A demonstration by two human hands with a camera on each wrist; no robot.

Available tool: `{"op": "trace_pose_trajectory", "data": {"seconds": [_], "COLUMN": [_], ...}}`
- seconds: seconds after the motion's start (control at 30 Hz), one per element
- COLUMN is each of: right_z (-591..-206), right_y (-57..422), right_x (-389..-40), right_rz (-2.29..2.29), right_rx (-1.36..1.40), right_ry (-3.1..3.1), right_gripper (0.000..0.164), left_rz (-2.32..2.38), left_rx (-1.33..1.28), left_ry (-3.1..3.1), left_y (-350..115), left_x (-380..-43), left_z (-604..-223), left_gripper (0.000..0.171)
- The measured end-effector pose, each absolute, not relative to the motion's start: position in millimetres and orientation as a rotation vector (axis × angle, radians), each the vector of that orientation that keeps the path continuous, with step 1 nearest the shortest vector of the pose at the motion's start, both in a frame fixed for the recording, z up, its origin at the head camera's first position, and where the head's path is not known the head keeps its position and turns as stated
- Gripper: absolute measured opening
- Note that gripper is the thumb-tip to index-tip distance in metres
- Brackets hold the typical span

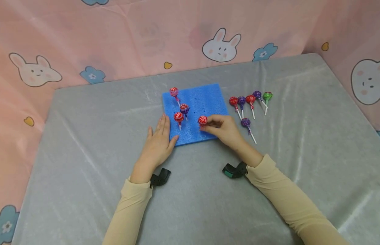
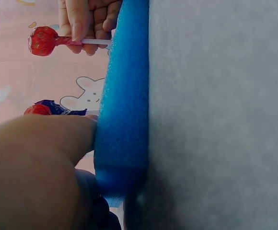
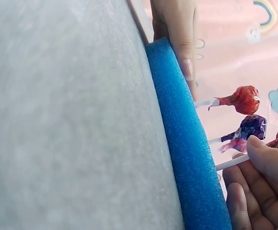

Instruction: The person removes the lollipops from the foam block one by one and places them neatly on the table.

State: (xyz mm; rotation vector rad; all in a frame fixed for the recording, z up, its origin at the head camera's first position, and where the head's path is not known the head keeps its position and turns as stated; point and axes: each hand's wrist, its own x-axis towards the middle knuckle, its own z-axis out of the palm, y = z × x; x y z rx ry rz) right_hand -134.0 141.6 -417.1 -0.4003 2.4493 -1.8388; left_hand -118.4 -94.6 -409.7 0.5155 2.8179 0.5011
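Observation:
A blue foam board (image 1: pixel 205 97) lies flat on the grey table. My right hand (image 1: pixel 225 132) pinches a red-wrapped lollipop (image 1: pixel 202 120) between thumb and fingers, just under the candy. In the right wrist view its white stick (image 3: pixel 233 163) points down with the lower end at the foam's top surface. My left hand (image 1: pixel 156 146) rests along the board's left edge, fingers straight and thumb at the near corner. Between the hands, a pink lollipop (image 1: pixel 174 92), a purple one (image 1: pixel 184 109) and another red one (image 1: pixel 178 117) stand in the foam on their sticks.
Right of the board lie several loose lollipops, among them a green one (image 1: pixel 267 96), a red one (image 1: pixel 250 99) and a purple one (image 1: pixel 246 122) nearer me. Small holes dot the foam. A pink rabbit-print curtain (image 1: pixel 131 41) hangs behind the table (image 1: pixel 95 153).

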Motion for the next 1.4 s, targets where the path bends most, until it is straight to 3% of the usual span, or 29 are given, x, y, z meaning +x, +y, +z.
{"op": "trace_pose_trajectory", "data": {"seconds": [1.03,1.4], "right_z": [-411.7,-403.7], "right_y": [144.6,183.0], "right_x": [-136.3,-128.5], "right_rz": [-2.036,-2.032], "right_rx": [-0.32,-0.365], "right_ry": [2.258,2.201], "right_gripper": [0.016,0.01], "left_rz": [0.51,0.513], "left_rx": [0.515,0.509], "left_ry": [2.835,2.833], "left_y": [-95.9,-96.1], "left_x": [-117.8,-117.2], "left_z": [-411.3,-411.2], "left_gripper": [0.07,0.07]}}
